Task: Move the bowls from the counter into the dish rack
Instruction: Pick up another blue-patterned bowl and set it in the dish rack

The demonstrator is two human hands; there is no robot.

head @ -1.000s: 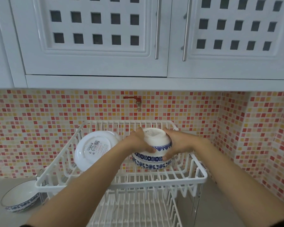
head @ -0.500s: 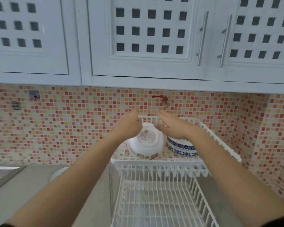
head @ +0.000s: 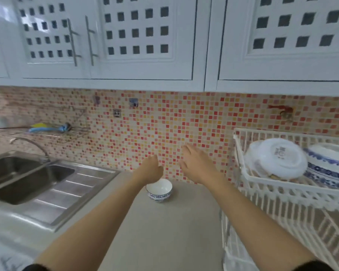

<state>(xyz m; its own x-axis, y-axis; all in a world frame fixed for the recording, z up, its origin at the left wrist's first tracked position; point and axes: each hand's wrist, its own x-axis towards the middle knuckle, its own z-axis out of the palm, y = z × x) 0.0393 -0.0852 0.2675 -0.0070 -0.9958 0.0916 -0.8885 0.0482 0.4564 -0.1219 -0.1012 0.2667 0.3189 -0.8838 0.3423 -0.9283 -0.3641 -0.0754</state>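
White lattice-front wall cabinets (head: 149,36) run across the top, above a backsplash of red, orange and cream mosaic tile (head: 145,124). A beige counter (head: 164,231) lies below, with a stainless double sink (head: 27,182) at the left and a white two-tier wire dish rack (head: 294,192) at the right. On the rack's upper tier, a plain white bowl (head: 280,159) leans on its side, touching a blue-and-white patterned bowl (head: 329,169) turned upside down beside it. A small blue-and-white bowl (head: 159,190) stands upright on the counter near the tile. The left hand (head: 152,169) hovers just above this bowl's rim, fingers loosely curled and empty. The right hand (head: 196,165) is beside it, fingers spread, holding nothing.
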